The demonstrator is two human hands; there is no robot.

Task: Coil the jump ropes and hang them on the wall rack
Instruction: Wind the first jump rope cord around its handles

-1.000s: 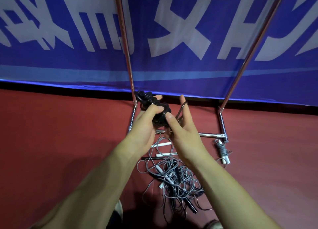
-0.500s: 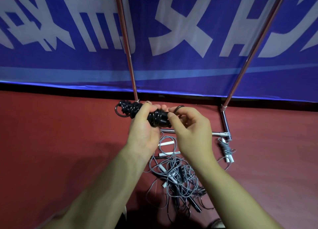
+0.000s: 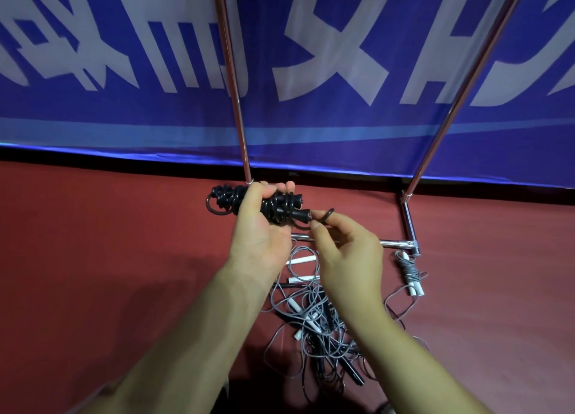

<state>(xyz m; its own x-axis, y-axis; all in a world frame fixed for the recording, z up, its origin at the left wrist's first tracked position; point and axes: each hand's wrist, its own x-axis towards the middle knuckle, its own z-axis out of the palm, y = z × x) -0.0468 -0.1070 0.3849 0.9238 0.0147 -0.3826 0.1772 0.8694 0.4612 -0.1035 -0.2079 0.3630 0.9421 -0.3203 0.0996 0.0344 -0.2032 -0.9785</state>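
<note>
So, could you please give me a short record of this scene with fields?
Left hand: grips the coiled black jump rope
Right hand: pinches a loose loop of that rope
Floor pile: tangled grey ropes, uncoiled
Already coiled: grey rope with white handles, on the floor by the rack's base corner
Rack: metal frame before a blue banner

Two hands, both bare: left hand (image 3: 264, 227) broad across the palm, right hand (image 3: 348, 258) seen from its back, knuckles showing. Nails (image 3: 315, 225) short and trimmed close. Bare as well, left forearm (image 3: 193, 336) and right forearm (image 3: 413, 351), uncovered all the way back to the near edge, with faint tendon lines along the left one. At the near edge, right of centre, a small pale patch (image 3: 385, 409), maybe a shoe tip; too cut off to tell.
</note>
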